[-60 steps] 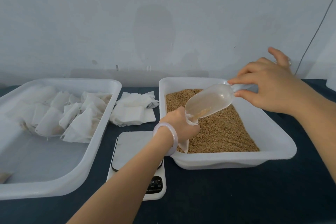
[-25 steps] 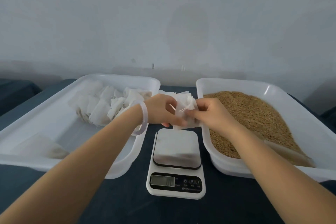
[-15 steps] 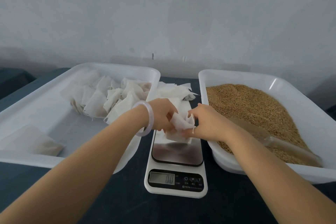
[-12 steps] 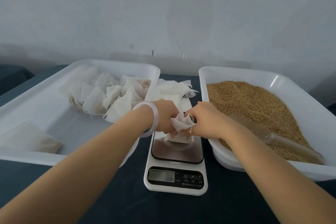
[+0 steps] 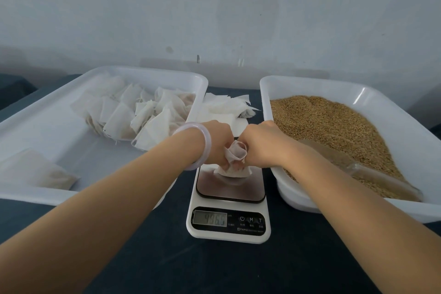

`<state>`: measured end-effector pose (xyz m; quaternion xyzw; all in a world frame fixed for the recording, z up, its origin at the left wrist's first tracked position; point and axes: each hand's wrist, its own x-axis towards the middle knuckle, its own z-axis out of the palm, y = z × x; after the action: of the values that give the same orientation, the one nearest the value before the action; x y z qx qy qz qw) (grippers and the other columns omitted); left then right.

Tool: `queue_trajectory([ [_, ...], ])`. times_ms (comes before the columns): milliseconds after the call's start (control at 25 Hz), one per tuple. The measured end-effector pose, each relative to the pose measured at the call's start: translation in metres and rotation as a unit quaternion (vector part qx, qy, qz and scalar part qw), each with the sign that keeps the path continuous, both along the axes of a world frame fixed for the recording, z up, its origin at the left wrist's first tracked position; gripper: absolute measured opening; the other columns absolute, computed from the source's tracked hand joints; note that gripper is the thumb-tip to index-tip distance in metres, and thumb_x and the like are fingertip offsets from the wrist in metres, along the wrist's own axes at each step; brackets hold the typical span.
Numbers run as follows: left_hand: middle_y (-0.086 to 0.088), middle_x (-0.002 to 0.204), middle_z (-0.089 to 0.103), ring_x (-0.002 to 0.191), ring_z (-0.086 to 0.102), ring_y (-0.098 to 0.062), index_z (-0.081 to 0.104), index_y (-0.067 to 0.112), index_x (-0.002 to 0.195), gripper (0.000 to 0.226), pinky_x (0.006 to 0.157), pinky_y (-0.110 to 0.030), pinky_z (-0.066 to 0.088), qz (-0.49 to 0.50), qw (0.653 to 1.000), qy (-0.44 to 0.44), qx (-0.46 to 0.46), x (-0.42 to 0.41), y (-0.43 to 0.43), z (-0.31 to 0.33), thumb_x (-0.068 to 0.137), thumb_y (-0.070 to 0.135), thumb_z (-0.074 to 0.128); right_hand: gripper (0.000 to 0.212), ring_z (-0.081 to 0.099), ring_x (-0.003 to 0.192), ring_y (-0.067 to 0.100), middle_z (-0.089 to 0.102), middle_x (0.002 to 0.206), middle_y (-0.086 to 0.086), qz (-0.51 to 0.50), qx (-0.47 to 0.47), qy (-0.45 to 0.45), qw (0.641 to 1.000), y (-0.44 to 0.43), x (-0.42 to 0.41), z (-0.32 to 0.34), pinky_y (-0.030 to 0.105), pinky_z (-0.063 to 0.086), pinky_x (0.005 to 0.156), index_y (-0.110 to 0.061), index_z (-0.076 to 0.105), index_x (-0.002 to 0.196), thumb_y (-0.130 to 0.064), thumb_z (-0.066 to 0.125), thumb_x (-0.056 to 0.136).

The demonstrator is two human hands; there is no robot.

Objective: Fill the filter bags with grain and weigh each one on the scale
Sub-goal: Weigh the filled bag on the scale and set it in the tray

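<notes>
A small white filter bag [image 5: 235,162] with grain in it rests on the steel plate of the kitchen scale [image 5: 229,194]. My left hand [image 5: 218,144] and my right hand [image 5: 259,144] both pinch the gathered top of the bag from either side. The scale's display [image 5: 210,218] is lit with blurred digits. Brown grain [image 5: 334,126] fills the white tub [image 5: 372,95] on the right, where a clear plastic scoop [image 5: 362,172] lies on the grain under my right forearm.
A white tub [image 5: 59,153] on the left holds several filled bags [image 5: 133,114] at the back and one [image 5: 35,173] at the front left. A pile of empty bags [image 5: 226,108] lies on the dark table [image 5: 214,267] behind the scale. A grey wall stands behind.
The scoop was laid down in the grain. Both hands brought the bag from above the grain tub down onto the scale plate, and the display went from zero to a reading.
</notes>
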<state>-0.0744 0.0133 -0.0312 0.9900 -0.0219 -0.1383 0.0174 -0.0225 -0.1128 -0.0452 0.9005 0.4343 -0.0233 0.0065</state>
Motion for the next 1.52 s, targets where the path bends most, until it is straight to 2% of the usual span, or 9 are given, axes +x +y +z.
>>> queue_trajectory([
  [160, 0.005, 0.067, 0.049, 0.068, 0.050, -0.017, 0.052, 0.020, 0.071, 0.022, 0.052, -0.021, 0.033, -0.022, 0.999, 0.001, -0.030, -0.001, 0.004, -0.003, 0.081, 0.033, 0.066, 0.044, 0.030, 0.052, 0.015, 0.037, 0.050, -0.005, 0.010, 0.024, 0.017, 1.000, -0.005, -0.002, -0.002, 0.029, 0.022, 0.069, -0.022, 0.035, 0.050, -0.037, 0.066, 0.078],
  [240, 0.006, 0.068, 0.050, 0.063, 0.048, -0.014, 0.045, 0.024, 0.068, 0.027, 0.054, -0.023, 0.035, -0.030, 0.998, -0.012, -0.054, -0.001, 0.007, -0.004, 0.078, 0.033, 0.068, 0.046, 0.032, 0.055, 0.013, 0.036, 0.054, -0.006, 0.005, 0.040, 0.042, 0.998, -0.007, -0.002, 0.002, 0.028, 0.023, 0.062, -0.023, 0.033, 0.055, -0.043, 0.071, 0.073],
  [360, 0.009, 0.070, 0.047, 0.063, 0.046, -0.012, 0.039, 0.027, 0.068, 0.035, 0.055, -0.025, 0.034, -0.003, 0.989, -0.068, -0.128, -0.003, 0.015, -0.003, 0.072, 0.030, 0.074, 0.048, 0.039, 0.070, 0.014, 0.041, 0.068, -0.007, -0.019, 0.089, 0.113, 0.989, -0.012, -0.003, 0.007, 0.026, 0.023, 0.053, -0.024, 0.036, 0.064, -0.046, 0.079, 0.063],
  [520, 0.012, 0.075, 0.051, 0.067, 0.050, -0.007, 0.043, 0.032, 0.072, 0.037, 0.059, -0.025, 0.037, 0.012, 0.976, -0.082, -0.203, -0.004, 0.017, -0.002, 0.067, 0.030, 0.079, 0.044, 0.050, 0.089, 0.015, 0.055, 0.088, -0.010, -0.042, 0.145, 0.184, 0.971, -0.015, -0.003, 0.007, 0.026, 0.036, 0.061, -0.033, 0.047, 0.078, -0.048, 0.082, 0.057],
  [720, 0.012, 0.073, 0.052, 0.065, 0.049, -0.005, 0.044, 0.032, 0.072, 0.034, 0.056, -0.023, 0.035, 0.016, 0.973, -0.078, -0.216, -0.006, 0.017, -0.001, 0.069, 0.029, 0.078, 0.046, 0.054, 0.083, 0.012, 0.060, 0.088, -0.006, -0.054, 0.168, 0.193, 0.965, -0.014, -0.003, 0.005, 0.026, 0.041, 0.062, -0.027, 0.056, 0.084, -0.049, 0.083, 0.055],
  [1040, 0.012, 0.073, 0.052, 0.065, 0.049, -0.004, 0.045, 0.031, 0.072, 0.032, 0.055, -0.022, 0.035, 0.020, 0.974, -0.073, -0.214, -0.006, 0.017, -0.002, 0.070, 0.031, 0.077, 0.047, 0.055, 0.077, 0.011, 0.061, 0.084, -0.003, -0.062, 0.169, 0.192, 0.965, -0.015, -0.002, 0.003, 0.027, 0.040, 0.058, -0.023, 0.057, 0.081, -0.050, 0.083, 0.053],
  [1360, 0.011, 0.072, 0.052, 0.065, 0.050, -0.007, 0.046, 0.030, 0.071, 0.031, 0.057, -0.024, 0.037, 0.020, 0.976, -0.070, -0.206, -0.006, 0.017, -0.002, 0.070, 0.031, 0.077, 0.042, 0.049, 0.070, 0.005, 0.056, 0.077, -0.008, -0.056, 0.164, 0.190, 0.966, -0.015, -0.002, 0.003, 0.024, 0.032, 0.054, -0.029, 0.051, 0.072, -0.051, 0.083, 0.053],
  [1520, 0.012, 0.071, 0.052, 0.064, 0.050, -0.006, 0.046, 0.031, 0.069, 0.031, 0.056, -0.024, 0.036, 0.020, 0.975, -0.071, -0.209, -0.006, 0.016, -0.002, 0.070, 0.032, 0.077, 0.042, 0.049, 0.070, 0.006, 0.057, 0.078, -0.006, -0.055, 0.164, 0.191, 0.966, -0.015, -0.002, 0.003, 0.025, 0.034, 0.055, -0.027, 0.052, 0.072, -0.050, 0.083, 0.054],
])
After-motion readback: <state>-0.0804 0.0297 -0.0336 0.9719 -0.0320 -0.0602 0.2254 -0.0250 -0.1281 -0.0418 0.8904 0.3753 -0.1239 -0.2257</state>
